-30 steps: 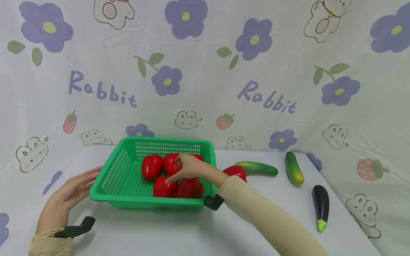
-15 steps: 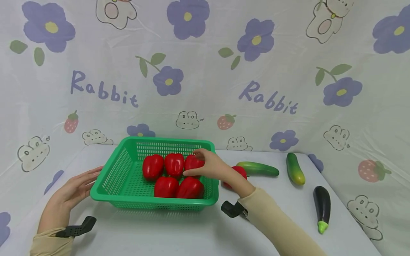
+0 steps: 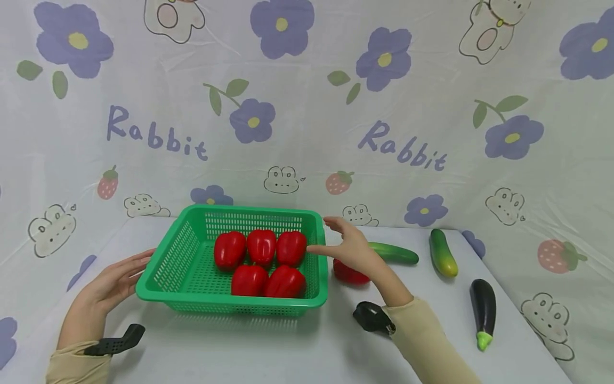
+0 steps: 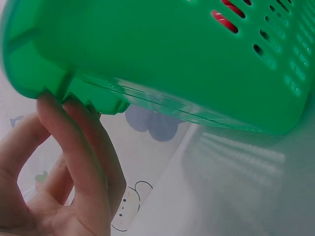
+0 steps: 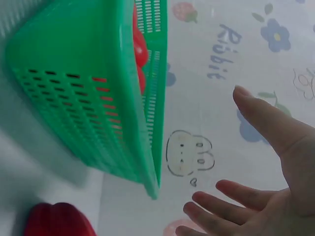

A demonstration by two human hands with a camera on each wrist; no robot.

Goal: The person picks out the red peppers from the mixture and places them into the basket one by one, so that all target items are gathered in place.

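Observation:
A green plastic basket stands on the table with several red bell peppers inside, grouped at its middle and right. My left hand is at the basket's left end, its fingertips against the underside of the rim in the left wrist view. Over the basket's right edge my right hand hovers with thumb and fingers spread, holding nothing. Below that hand, another red bell pepper lies on the table, partly hidden by it; the right wrist view shows this pepper outside the basket.
Right of the basket lies a green cucumber, partly behind my right hand. Farther right are a green-and-yellow cucumber and a dark eggplant. A patterned cloth hangs behind the table.
My right hand has moved right, from above the peppers inside the basket to over its right edge, with fingers spread wider. My left hand stays at the basket's left end.

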